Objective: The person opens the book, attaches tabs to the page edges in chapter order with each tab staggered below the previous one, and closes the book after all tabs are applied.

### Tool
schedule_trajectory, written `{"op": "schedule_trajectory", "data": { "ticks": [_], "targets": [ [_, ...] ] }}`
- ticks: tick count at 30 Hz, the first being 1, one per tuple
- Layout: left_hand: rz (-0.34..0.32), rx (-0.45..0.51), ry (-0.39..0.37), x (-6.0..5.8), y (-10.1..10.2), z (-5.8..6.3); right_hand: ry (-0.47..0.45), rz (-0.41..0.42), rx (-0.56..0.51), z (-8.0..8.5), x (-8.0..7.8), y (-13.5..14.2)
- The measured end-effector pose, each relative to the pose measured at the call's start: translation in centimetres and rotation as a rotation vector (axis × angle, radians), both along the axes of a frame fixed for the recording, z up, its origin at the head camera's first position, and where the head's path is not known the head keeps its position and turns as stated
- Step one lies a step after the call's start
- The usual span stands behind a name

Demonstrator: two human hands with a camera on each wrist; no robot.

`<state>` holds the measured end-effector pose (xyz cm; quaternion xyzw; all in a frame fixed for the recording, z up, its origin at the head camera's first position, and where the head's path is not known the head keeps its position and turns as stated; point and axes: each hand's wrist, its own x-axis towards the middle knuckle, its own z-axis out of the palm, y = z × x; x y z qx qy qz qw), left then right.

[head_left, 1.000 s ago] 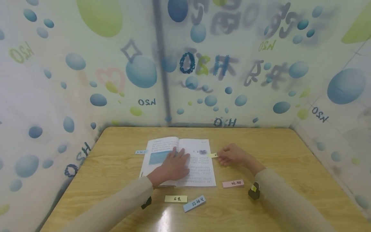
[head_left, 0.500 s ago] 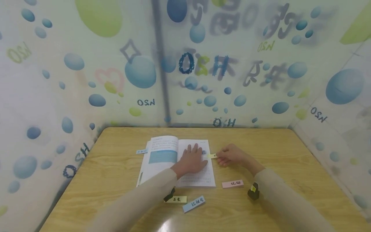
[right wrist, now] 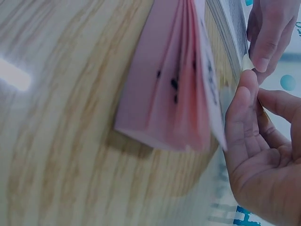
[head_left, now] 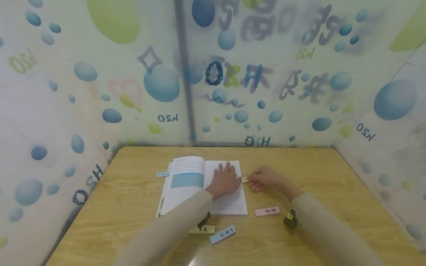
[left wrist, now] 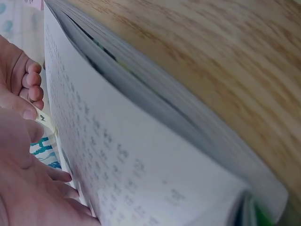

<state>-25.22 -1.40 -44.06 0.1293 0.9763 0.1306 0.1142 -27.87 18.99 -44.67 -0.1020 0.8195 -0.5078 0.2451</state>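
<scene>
An open book (head_left: 186, 197) lies on the table, text on both pages and a blue block on the left one. My left hand (head_left: 226, 181) rests with straight fingers on the right page, its thumb at that page's outer edge. Just off this edge my right hand (head_left: 266, 178) pinches the end of a small yellow sticky note (head_left: 245, 179) with handwriting, between thumb and fingers. The note's other end meets the page edge beside the left thumb, as the left wrist view shows. A light blue sticky tab (head_left: 162, 174) sticks out from the book's left side.
Nearer the front of the wooden table (head_left: 316, 173) lie a pink sticky-note pad (head_left: 267, 211), a blue pad (head_left: 223, 234) and a yellow pad (head_left: 203, 230), all with handwriting. The left wrist partly covers the yellow one. A patterned curtain (head_left: 266, 74) stands behind the table.
My left hand has moved right, from the middle of the book to the right page's outer edge, by the yellow note. The right hand keeps its pinch in nearly the same place.
</scene>
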Motion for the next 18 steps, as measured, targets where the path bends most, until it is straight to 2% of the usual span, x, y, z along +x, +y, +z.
{"op": "schedule_trajectory", "data": {
  "ticks": [11, 18],
  "targets": [
    [-0.005, -0.078, 0.057, 0.04, 0.49, -0.31, 0.004, -0.009, 0.022, -0.08, 0.07, 0.0],
    [0.006, -0.05, 0.083, -0.31, 0.43, -0.18, 0.013, -0.011, 0.036, -0.05, 0.16, -0.07]
  ]
}}
